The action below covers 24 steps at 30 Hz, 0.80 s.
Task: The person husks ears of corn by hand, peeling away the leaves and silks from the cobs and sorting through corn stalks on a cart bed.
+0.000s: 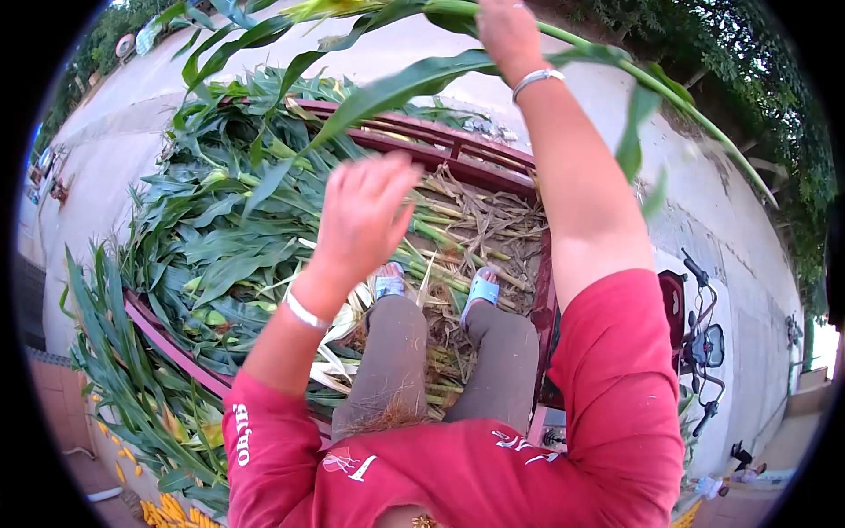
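Note:
My right hand (510,40) is raised at the top of the head view, its fingers wrapped round a long green corn stalk (653,84). Leaves hang from the stalk on both sides, and its thin bare end points down to the right. My left hand (365,211) hovers in mid-air over the pile, blurred by motion, with its fingers stretched out and nothing in it. Below it lies a thick heap of green corn stalks (229,220). Pale husks (330,365) are strewn by my left leg.
I sit in a cart with a dark red side rail (449,158); my sandaled feet rest on stalks. Dry stalks (488,220) cover the bed's right part. Handlebars (704,343) stand at right. Yellow corn cobs (172,512) lie on the ground at lower left.

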Motion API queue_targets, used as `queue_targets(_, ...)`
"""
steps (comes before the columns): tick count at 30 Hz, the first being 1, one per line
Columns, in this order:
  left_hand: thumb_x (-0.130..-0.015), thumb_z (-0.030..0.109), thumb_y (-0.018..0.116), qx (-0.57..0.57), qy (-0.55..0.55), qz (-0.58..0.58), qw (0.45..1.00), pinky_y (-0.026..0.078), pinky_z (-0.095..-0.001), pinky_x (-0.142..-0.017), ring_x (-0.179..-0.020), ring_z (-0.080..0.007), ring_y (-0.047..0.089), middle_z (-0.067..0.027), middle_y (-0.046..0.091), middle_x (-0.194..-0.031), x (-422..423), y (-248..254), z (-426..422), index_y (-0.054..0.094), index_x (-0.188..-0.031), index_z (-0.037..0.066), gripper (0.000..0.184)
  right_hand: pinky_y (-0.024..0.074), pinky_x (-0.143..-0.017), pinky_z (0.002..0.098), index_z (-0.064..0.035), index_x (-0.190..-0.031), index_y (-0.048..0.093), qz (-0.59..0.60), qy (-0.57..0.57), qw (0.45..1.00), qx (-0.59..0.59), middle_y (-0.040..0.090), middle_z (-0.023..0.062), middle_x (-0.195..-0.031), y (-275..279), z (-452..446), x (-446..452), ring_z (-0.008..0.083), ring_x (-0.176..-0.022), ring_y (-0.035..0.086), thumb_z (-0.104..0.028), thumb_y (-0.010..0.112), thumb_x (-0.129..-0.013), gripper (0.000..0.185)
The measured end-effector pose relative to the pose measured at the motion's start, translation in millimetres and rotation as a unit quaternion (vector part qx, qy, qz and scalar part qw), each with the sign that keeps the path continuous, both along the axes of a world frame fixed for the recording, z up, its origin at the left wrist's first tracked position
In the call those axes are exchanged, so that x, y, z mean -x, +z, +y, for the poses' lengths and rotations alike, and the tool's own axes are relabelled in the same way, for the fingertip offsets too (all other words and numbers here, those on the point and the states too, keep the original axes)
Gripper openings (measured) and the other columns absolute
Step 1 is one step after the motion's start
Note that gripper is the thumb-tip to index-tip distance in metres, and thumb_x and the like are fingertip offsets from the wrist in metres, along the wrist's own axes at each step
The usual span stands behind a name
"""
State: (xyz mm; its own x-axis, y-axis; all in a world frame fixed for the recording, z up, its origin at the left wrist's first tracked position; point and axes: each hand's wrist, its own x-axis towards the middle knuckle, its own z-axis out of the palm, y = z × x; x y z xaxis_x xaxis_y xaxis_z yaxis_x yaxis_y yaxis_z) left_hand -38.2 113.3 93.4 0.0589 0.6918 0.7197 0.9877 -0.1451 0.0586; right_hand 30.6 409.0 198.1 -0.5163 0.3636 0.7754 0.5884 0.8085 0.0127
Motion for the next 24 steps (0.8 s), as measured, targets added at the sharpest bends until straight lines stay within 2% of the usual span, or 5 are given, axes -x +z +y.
queue_targets(4,-0.07,0.012,0.07,0.224,0.097,-0.18,0.953,0.038,-0.0422,-0.09,-0.103,-0.0289,0.052,-0.0099,0.058,-0.108,39,-177,-89,0.06,-0.1,0.009,0.032,0.0436,-0.09,0.0363,-0.0099,-0.1,0.061,-0.118,0.118,0.978,-0.123,0.06,0.0078,-0.108,-133,17,-18,0.0237,-0.106,0.055,-0.012,0.057,-0.079,0.022)
queue_targets(9,-0.073,0.019,0.07,0.459,0.302,-0.287,0.785,0.043,-0.0455,-0.082,-0.096,-0.0326,0.056,-0.0119,0.059,-0.099,61,-340,-256,0.063,-0.095,0.01,0.026,0.0432,-0.091,0.0379,-0.0074,-0.1,0.06,-0.211,0.047,0.97,0.108,0.06,0.0097,-0.104,-259,6,-110,0.0268,-0.105,0.054,-0.014,0.062,-0.075,0.026)
queue_targets(17,-0.081,0.029,0.061,0.59,0.313,-0.314,0.675,0.044,-0.0427,-0.079,-0.092,-0.0301,0.058,-0.0096,0.062,-0.09,-13,-379,-371,0.063,-0.087,0.011,0.019,0.0475,-0.085,0.0424,-0.0054,-0.101,0.062,-0.376,-0.083,0.858,0.34,0.062,0.0155,-0.101,-426,-21,-149,0.033,-0.098,0.058,-0.013,0.064,-0.075,0.027)
queue_targets(19,-0.082,0.03,0.058,0.552,0.238,-0.198,0.774,0.042,-0.039,-0.077,-0.086,-0.026,0.059,-0.0062,0.063,-0.086,-23,-372,-379,0.062,-0.083,0.013,0.018,0.0476,-0.085,0.0428,-0.0053,-0.1,0.062,-0.375,-0.072,0.847,0.37,0.062,0.016,-0.102,-471,-32,-145,0.0333,-0.098,0.059,-0.014,0.064,-0.075,0.027)
queue_targets(24,-0.078,0.024,0.058,0.514,0.209,-0.19,0.81,0.039,-0.0364,-0.068,-0.075,-0.0203,0.056,-0.0022,0.058,-0.071,-21,-360,-358,0.057,-0.07,0.013,0.013,0.0477,-0.085,0.0433,-0.0051,-0.097,0.062,-0.387,-0.06,0.801,0.452,0.062,0.0182,-0.101,-520,-61,-117,0.0341,-0.097,0.059,-0.016,0.062,-0.077,0.023)
